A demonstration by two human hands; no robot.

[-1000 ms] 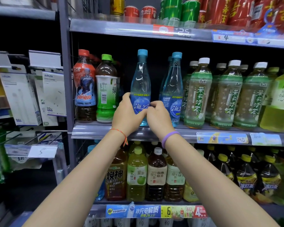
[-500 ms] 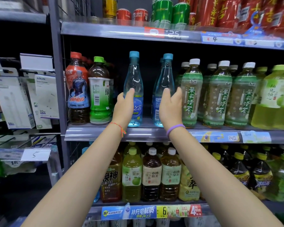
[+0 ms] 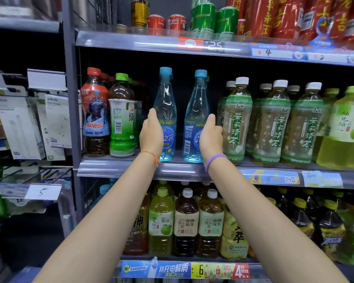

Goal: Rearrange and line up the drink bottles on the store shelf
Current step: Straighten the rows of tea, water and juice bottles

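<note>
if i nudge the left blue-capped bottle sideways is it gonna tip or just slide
The left blue-capped bottle is tall, slim and narrow-based, so a push up high would probably tip it; low down it likely slides. It looks full, so fairly heavy for its size. The smooth plastic may slip a little under the left hand.

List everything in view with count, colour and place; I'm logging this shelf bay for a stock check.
blue bottles: two at front, clear blue, middle shelf centre
jasmine tea bottles: three at front, more behind, green labels, white caps, right of the blue ones
red-cap bottle: one at front, middle shelf far left
green-cap tea bottle: one at front, beside it
cans: red, green, gold, top shelf
tea bottles: mixed, bottom shelf
charger boxes: white, left rack
hands: left hand and right hand, open, flanking the blue pair
</note>
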